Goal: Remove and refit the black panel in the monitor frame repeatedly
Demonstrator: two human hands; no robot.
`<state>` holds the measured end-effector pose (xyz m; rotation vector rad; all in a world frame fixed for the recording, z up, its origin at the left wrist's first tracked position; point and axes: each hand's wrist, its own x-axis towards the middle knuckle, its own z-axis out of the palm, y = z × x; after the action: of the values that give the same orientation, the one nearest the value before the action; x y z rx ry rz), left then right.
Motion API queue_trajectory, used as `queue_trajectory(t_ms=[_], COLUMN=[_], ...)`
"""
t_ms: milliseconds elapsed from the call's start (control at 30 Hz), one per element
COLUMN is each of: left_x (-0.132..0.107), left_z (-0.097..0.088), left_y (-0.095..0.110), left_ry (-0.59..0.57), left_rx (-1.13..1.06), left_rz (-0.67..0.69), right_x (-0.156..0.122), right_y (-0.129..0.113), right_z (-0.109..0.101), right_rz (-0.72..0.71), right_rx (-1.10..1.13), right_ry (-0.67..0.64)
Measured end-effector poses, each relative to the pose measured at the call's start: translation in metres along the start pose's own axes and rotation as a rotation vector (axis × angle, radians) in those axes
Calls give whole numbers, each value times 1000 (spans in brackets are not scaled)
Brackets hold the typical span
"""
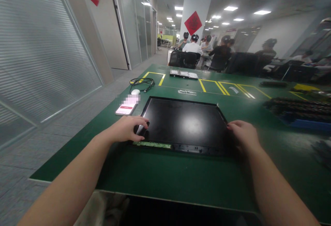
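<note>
A black LCD screen panel [178, 115] lies flat on the green table, its glossy face up with a bright reflection. Along its near edge runs a green circuit board strip [152, 145], beside a dark bezel. At the panel's left edge is my left hand [126, 128], thumb and fingers apart in a curve, fingertips over the screen's border. My right hand [244, 134] has its thumb and fingers pinched at the right edge of the panel; its other fingers are partly hidden.
Left of the panel lie a phone [126, 106], a white mouse [135, 91] and a coiled black cable [142, 84]. Hard drives [183, 74] sit farther back, near yellow tape marks [203, 85]. A blue tray [310, 124] is at right. Several people sit beyond the table.
</note>
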<state>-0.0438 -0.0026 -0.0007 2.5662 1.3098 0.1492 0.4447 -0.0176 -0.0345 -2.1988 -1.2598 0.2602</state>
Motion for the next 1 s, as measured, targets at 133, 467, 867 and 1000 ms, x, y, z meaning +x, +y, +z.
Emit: queue_trajectory(t_ms=[133, 467, 867, 1000], left_x=[-1, 11, 23, 25], left_z=[0, 20, 38, 40], left_y=[-2, -14, -19, -16], left_ry=[5, 255, 280, 298], left_rx=[-16, -109, -21, 8], left_rz=[-6, -142, -255, -267], right_x=[-1, -2, 5, 7], right_y=[-2, -5, 6, 10], right_z=[-1, 2, 10, 16], right_rz=[25, 4, -23, -16], right_rx=[9, -65, 23, 63], right_ry=[-11, -3, -53, -66])
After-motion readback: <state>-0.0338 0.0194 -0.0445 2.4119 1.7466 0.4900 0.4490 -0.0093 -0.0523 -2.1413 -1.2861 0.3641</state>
